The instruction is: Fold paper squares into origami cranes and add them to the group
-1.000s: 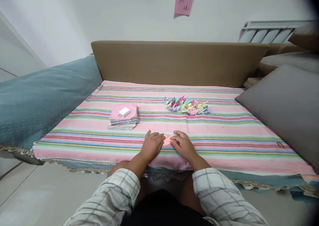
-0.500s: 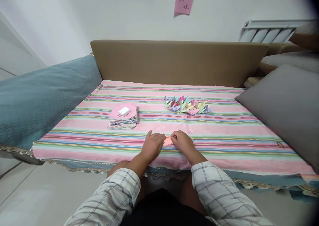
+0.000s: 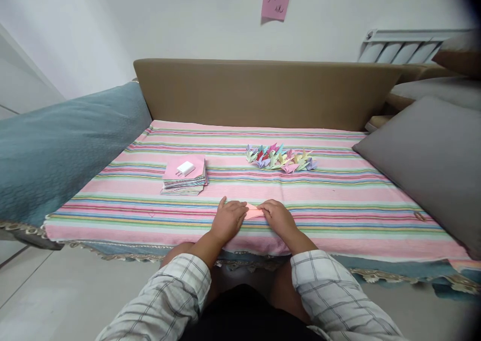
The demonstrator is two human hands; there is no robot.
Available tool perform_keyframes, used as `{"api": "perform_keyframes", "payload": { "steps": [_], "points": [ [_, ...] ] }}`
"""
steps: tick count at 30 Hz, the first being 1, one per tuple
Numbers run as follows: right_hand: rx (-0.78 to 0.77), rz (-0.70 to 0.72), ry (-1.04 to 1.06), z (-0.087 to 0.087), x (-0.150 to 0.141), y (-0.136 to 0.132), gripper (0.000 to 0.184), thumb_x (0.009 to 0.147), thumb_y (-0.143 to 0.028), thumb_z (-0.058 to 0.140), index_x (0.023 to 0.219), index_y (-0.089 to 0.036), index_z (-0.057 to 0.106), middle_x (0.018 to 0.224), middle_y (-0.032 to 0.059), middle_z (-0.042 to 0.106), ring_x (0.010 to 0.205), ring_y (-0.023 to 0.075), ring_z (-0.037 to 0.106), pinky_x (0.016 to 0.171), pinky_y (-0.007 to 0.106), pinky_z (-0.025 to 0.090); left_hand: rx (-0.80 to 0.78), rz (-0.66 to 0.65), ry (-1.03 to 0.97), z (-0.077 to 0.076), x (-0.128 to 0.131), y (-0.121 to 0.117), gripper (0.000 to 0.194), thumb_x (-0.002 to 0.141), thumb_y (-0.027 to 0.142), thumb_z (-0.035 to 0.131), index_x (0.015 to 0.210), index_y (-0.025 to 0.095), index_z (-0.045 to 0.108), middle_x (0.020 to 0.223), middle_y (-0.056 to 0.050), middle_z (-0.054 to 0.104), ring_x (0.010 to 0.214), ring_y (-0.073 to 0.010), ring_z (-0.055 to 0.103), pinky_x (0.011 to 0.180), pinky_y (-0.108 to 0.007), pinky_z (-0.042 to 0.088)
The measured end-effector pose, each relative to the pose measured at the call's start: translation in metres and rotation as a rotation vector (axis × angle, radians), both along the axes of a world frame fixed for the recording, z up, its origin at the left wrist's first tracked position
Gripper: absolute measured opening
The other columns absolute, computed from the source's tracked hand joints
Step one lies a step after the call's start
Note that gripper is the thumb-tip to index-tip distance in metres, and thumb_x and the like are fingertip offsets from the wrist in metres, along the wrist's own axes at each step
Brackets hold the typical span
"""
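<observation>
A small folded piece of orange-pink origami paper (image 3: 254,211) lies on the striped cloth between my hands. My left hand (image 3: 230,218) rests palm down with fingers stretched out, its fingertips on the paper's left end and the thumb held apart. At the right end of the paper, my right hand (image 3: 278,215) pinches it between thumb and fingers, the other fingers curled in. Both hands cover parts of the paper. Farther off sits a cluster of several folded paper cranes (image 3: 281,159) in many colours.
To the left, a stack of square paper (image 3: 184,184) carries a white charger plug (image 3: 185,168). The striped cloth (image 3: 124,220) covers the sofa seat, with a brown backrest (image 3: 263,95) behind. A grey cushion (image 3: 424,155) and small brown object (image 3: 420,216) lie right.
My right hand has shifted slightly right along the paper, uncovering more of its top edge. My left hand stays in place on the paper. The whole view has moved slightly.
</observation>
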State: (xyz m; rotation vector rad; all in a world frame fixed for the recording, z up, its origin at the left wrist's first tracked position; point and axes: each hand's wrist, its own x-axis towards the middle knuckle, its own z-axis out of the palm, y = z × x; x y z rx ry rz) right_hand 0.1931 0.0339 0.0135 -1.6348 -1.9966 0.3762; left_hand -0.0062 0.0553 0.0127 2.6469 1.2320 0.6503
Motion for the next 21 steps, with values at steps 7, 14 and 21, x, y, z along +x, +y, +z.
{"api": "perform_keyframes", "payload": {
  "steps": [7,14,21],
  "points": [
    [0.052,0.017,-0.035,-0.006,0.002,-0.009,0.036,0.084,-0.009,0.042,0.104,-0.024,0.068,0.105,0.0041,0.064,0.098,0.0199,0.053,0.09,0.033,0.042,0.01,-0.001,0.032,0.001,0.0,-0.001,0.026,0.09,0.025,0.045,0.109,0.029,0.062,0.119,-0.002,0.063,0.112,-0.0205,0.054,0.108,-0.051,0.018],
    [0.129,0.024,-0.057,-0.007,0.003,-0.016,0.037,0.087,-0.013,0.039,0.113,-0.022,0.063,0.111,0.006,0.061,0.104,0.0206,0.052,0.094,0.035,0.042,0.097,-0.095,0.135,0.005,-0.008,-0.008,0.036,0.088,0.038,0.048,0.123,0.034,0.054,0.13,-0.004,0.055,0.121,-0.0272,0.045,0.108,-0.059,0.011],
    [0.319,0.023,-0.196,-0.017,-0.009,-0.035,0.039,0.09,-0.033,0.044,0.125,-0.02,0.054,0.135,0.0137,0.043,0.123,0.0277,0.038,0.1,0.047,0.037,0.204,-0.146,0.267,0.003,-0.013,-0.012,0.061,0.081,0.063,0.043,0.133,0.029,0.044,0.142,-0.006,0.041,0.131,-0.0314,0.032,0.108,-0.061,0.009]
  ]
}}
